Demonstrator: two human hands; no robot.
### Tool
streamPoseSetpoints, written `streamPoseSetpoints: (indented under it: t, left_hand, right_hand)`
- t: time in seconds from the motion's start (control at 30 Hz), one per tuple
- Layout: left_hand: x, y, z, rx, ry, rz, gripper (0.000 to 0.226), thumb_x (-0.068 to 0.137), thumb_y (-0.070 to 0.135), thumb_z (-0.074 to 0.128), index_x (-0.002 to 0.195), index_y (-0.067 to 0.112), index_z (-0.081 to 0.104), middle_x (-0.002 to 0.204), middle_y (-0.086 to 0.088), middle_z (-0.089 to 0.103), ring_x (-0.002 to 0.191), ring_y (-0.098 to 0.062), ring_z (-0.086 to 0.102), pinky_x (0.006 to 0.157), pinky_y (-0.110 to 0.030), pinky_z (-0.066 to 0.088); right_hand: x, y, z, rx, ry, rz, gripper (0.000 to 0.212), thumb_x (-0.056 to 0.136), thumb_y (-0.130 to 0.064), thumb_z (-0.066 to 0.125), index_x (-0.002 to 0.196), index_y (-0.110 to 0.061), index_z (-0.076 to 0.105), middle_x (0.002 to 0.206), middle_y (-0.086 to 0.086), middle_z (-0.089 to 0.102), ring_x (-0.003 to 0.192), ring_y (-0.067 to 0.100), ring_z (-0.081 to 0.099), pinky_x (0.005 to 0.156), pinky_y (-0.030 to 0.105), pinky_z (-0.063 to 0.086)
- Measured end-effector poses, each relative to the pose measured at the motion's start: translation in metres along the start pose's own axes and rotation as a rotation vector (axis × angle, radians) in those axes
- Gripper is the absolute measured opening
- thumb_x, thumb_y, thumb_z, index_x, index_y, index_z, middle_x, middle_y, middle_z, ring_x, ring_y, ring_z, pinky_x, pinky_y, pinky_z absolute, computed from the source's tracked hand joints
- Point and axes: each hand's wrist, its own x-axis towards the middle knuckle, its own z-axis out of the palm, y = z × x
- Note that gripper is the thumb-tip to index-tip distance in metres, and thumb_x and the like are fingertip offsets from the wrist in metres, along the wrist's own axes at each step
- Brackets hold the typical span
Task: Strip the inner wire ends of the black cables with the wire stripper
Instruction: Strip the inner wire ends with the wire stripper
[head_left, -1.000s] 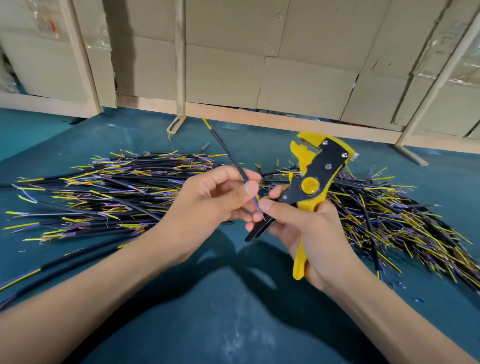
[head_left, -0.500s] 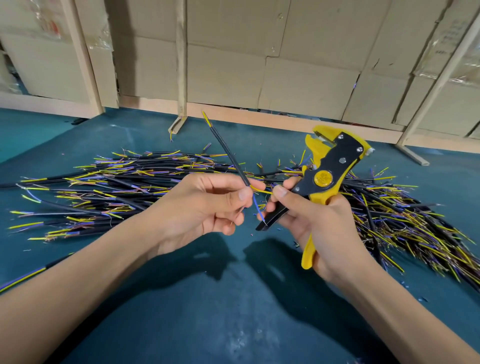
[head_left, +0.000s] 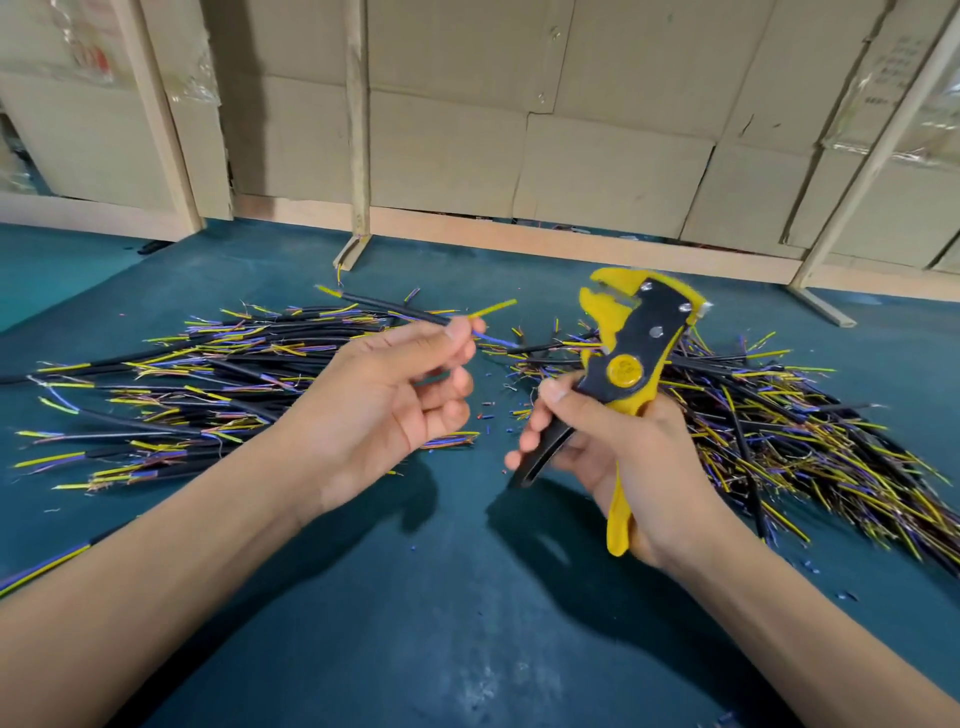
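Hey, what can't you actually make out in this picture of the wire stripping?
- Head view: whether the held cable's yellow and blue ends are stripped; too small to tell.
- Head view: the cable's middle, covered by the left hand.
- Head view: much of the wire stripper's handles, wrapped by the right hand.

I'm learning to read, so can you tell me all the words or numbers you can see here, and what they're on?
No text here can be read.
Yellow round button on the wire stripper: raised marks, too blurred to read.
Red print on the cardboard box at upper left: too blurred.
Faint dark print on the cardboard box at upper right: too small.
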Motion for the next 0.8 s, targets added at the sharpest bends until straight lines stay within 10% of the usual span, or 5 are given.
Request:
streamPoseSetpoints:
  t: [0.23,0.8]
  left_hand:
    - [-0.001,0.001,0.006,-0.016,0.055,0.168,0.012,0.089,0.025,0.066,0.091,0.016,0.074,0.114,-0.010,0.074,0.063,-0.006,0.061,0.052,-0.018,0.046]
    - [-0.004,-0.014,0.021,0.145,0.113,0.347,0.015,0.093,0.016,0.062,0.090,0.005,0.071,0.071,0.002,0.064,0.058,-0.014,0.051,0.056,-0.024,0.046]
  right_hand:
    - [-0.011,0.012,0.010,0.029,-0.326,0.186,0.006,0.091,-0.002,0.065,0.086,-0.004,0.065,0.076,0.019,0.059,0.068,0.034,0.063,0.071,0.055,0.057]
    - [-0.009,0.023,0.009,0.093,-0.410,0.145,0.006,0.095,-0.003,0.061,0.089,-0.002,0.061,0.077,0.016,0.057,0.070,0.033,0.060,0.075,0.056,0.056]
